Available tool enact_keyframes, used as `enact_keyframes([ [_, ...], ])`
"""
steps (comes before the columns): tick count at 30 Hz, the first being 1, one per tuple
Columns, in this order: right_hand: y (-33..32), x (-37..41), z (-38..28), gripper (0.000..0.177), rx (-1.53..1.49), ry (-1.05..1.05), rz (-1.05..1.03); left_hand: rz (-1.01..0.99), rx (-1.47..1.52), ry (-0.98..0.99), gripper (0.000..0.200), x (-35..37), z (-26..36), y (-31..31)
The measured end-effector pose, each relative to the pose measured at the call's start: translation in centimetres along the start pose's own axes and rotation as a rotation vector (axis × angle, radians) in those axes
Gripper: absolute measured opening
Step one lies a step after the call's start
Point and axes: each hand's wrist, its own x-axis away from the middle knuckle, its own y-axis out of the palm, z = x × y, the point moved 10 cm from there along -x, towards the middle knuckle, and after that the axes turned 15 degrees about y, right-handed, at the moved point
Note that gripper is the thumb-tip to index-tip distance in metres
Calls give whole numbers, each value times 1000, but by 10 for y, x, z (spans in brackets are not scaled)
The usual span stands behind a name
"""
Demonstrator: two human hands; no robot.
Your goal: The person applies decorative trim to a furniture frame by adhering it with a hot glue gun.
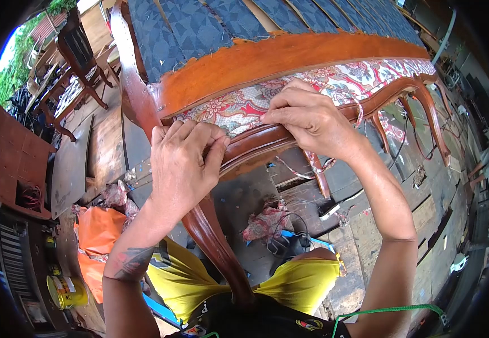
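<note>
A carved wooden sofa frame (289, 56) lies tipped over in front of me, its curved front leg (216, 242) pointing down between my knees. Red floral upholstery fabric (244, 104) is stretched along its rail. My left hand (182, 163) presses its curled fingers against the lower rail edge by the fabric's end. My right hand (312, 115) pinches the fabric's edge against the rail, fingers closed on it. A floral trim strip (317, 163) hangs from under my right wrist.
Blue patterned webbing (199, 25) covers the frame's underside. Fabric scraps (264, 222) and a black cable lie on the plank floor. An orange bag (95, 234) and a yellow can (67, 292) sit at left. A wooden chair (81, 56) stands at far left.
</note>
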Motion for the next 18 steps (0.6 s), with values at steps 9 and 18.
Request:
enact_keyframes([
  [9, -4, 4, -3, 31, -66, -33, 55, -16, 66, -26, 6, -1, -2, 2],
  [18, -2, 7, -5, 31, -27, -34, 52, -64, 99, 41, 17, -6, 1, 4],
])
